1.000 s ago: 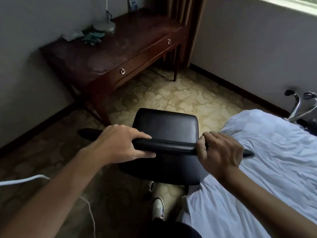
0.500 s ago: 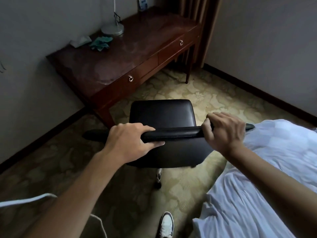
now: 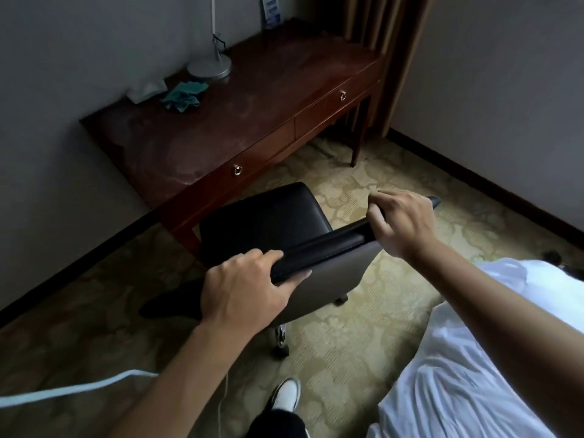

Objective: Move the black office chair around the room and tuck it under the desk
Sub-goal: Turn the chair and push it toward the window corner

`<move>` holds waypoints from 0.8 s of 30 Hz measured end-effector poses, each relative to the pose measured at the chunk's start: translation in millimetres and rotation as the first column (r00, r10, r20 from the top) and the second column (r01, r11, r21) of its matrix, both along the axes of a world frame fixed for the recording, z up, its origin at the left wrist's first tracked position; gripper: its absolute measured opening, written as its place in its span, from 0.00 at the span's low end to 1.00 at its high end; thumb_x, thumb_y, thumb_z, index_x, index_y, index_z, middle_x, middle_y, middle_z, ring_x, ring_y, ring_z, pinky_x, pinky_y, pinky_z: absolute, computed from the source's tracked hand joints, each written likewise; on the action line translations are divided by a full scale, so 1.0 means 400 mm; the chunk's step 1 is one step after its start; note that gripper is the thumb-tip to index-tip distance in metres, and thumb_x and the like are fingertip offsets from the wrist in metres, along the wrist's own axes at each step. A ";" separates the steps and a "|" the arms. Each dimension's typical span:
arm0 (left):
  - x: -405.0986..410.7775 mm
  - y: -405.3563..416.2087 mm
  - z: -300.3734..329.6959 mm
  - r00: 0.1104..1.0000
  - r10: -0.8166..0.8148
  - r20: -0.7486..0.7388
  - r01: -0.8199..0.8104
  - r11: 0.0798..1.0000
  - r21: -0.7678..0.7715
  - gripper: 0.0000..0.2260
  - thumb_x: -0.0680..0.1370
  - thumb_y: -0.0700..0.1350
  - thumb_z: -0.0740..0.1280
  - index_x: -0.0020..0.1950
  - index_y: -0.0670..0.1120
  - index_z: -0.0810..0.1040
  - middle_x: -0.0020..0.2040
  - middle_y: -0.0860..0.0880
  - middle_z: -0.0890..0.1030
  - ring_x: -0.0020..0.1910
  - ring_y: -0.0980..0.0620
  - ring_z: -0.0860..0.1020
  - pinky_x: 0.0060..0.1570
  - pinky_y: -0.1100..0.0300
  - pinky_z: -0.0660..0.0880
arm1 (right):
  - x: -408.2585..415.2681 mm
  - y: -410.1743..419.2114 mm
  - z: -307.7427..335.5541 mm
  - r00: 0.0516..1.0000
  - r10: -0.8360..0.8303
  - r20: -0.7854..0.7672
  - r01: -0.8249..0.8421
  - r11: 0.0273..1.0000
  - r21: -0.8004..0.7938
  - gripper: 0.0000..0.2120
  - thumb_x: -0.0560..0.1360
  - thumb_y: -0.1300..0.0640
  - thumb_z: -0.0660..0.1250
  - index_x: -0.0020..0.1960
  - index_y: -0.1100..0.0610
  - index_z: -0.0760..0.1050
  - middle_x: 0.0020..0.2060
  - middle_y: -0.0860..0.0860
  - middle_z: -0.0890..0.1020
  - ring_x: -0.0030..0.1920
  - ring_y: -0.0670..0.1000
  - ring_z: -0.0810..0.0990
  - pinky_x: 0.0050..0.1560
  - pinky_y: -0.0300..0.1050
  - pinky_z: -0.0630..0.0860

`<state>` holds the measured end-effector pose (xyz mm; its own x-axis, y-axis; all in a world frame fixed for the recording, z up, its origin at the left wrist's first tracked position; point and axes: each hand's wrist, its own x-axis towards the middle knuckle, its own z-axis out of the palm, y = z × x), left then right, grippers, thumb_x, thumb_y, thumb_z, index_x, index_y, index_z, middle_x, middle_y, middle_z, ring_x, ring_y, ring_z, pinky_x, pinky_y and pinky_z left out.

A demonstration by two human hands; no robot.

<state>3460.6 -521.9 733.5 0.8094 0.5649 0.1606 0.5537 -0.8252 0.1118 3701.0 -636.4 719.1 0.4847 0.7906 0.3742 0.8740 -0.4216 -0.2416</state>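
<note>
Both forearms are bare; dark trousers [image 3: 278,422], perhaps black, and a white sneaker [image 3: 286,394] show below.

No readable text anywhere. Small blue-and-white card [image 3: 271,9] stands at far end of tabletop [image 3: 252,99] against wall; its print too blurred to make out. No brand, number or sign legible.

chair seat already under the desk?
No: the black office chair seat stands on the carpet in front of the desk, only its front edge near the drawer front.

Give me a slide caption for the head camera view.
Both hands grip the black office chair backrest beside the desk.
</note>
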 end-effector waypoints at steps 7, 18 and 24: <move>0.044 0.008 -0.012 1.000 0.016 0.007 -0.016 1.000 0.011 0.28 0.71 0.70 0.63 0.52 0.49 0.86 0.33 0.51 0.80 0.29 0.51 0.79 0.24 0.64 0.63 | 0.051 0.025 0.017 0.995 0.079 -0.055 -0.079 0.997 0.002 0.11 0.70 0.54 0.55 0.30 0.54 0.62 0.26 0.47 0.69 0.28 0.52 0.69 0.30 0.49 0.67; 0.175 0.000 -0.027 0.977 0.210 0.044 -0.207 0.976 -0.069 0.25 0.69 0.70 0.68 0.50 0.51 0.85 0.36 0.52 0.82 0.35 0.48 0.81 0.31 0.56 0.74 | 0.032 0.145 0.022 0.950 0.309 -0.047 -0.312 0.945 -0.099 0.13 0.73 0.51 0.60 0.31 0.54 0.67 0.27 0.48 0.71 0.29 0.52 0.69 0.30 0.44 0.66; 0.260 -0.030 -0.023 0.945 0.315 0.092 -0.309 0.948 -0.074 0.25 0.68 0.65 0.61 0.49 0.49 0.86 0.36 0.52 0.81 0.34 0.48 0.81 0.31 0.56 0.76 | 0.141 0.150 0.009 0.883 0.470 -0.013 -0.470 0.882 -0.024 0.14 0.75 0.51 0.60 0.32 0.54 0.69 0.28 0.48 0.71 0.28 0.51 0.69 0.30 0.44 0.64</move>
